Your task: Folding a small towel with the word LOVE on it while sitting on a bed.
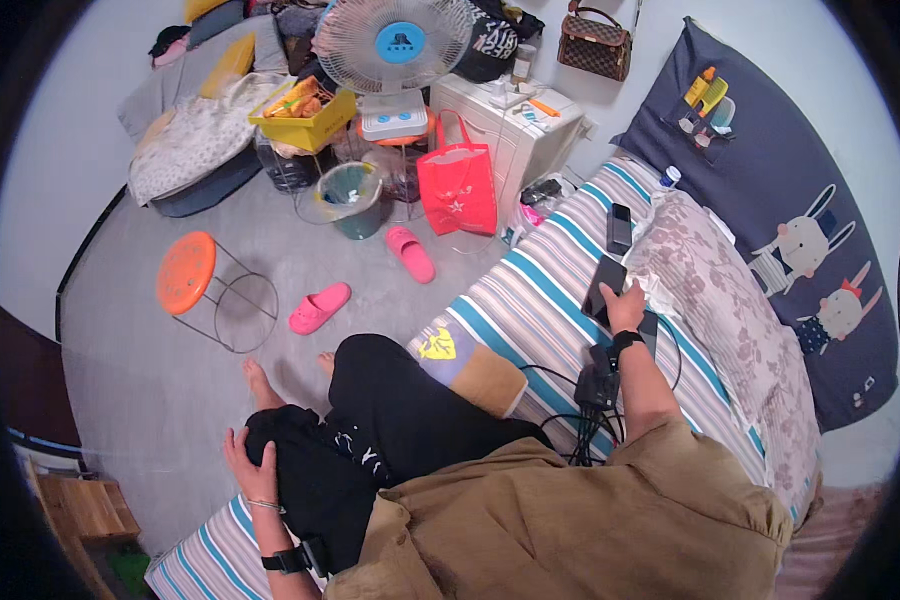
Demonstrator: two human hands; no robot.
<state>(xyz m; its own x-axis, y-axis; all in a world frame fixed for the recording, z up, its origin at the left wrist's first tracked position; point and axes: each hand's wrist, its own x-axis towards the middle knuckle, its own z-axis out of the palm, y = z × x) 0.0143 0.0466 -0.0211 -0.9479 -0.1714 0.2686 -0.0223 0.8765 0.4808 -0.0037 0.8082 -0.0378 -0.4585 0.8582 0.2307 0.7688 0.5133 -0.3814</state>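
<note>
I sit on the edge of a bed with a striped sheet (pixel 495 281). My right hand (pixel 627 306) reaches out over the bed and grips a black smartphone (pixel 600 291), its thumb across the dark face. Just beyond the phone lies a dark oblong device (pixel 619 228), perhaps a power bank. Under my right wrist, a flat grey object (pixel 647 334) is partly covered. Black cables and a black box-shaped adapter (pixel 596 386) lie beside my forearm. My left hand (pixel 253 465) rests on my knee in black trousers (pixel 292 457), fingers apart and holding nothing.
A floral pillow (pixel 709 277) borders the right hand. On the floor are an orange stool (pixel 187 271), pink clogs (pixel 320 307), a green bucket (pixel 360 221) and a red bag (pixel 461 187). A fan (pixel 395 120) stands beside a white cabinet (pixel 487 131).
</note>
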